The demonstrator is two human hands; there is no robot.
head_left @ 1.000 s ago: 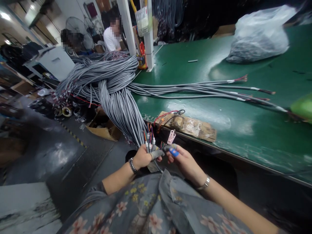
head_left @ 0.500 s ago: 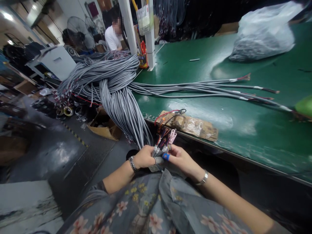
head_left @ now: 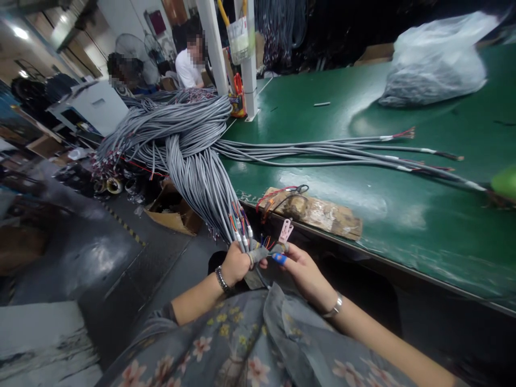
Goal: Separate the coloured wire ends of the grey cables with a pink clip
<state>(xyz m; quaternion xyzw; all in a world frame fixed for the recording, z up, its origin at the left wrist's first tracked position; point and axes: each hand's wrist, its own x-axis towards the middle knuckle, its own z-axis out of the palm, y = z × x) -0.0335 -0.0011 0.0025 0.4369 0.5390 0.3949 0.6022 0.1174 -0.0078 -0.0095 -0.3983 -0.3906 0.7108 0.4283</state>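
At far left we are counting two people sitting behind one thick heap of grey cables (head_left: 189,145), which is spilling over the bench (head_left: 322,118) edge above one cardboard box (head_left: 171,212) on the floor. Our left hand (head_left: 236,264) is closing in a fist around the stripped cable ends (head_left: 242,234), perhaps four or five, as blur is hiding the exact count. Our right hand (head_left: 302,267) is pinching narrowly on one of those ends, just under one pink clip (head_left: 285,231). One cardboard slab (head_left: 318,210) is lying along the bench edge. Far beyond it one plastic bag (head_left: 435,59) is sitting, with open green surface between them.
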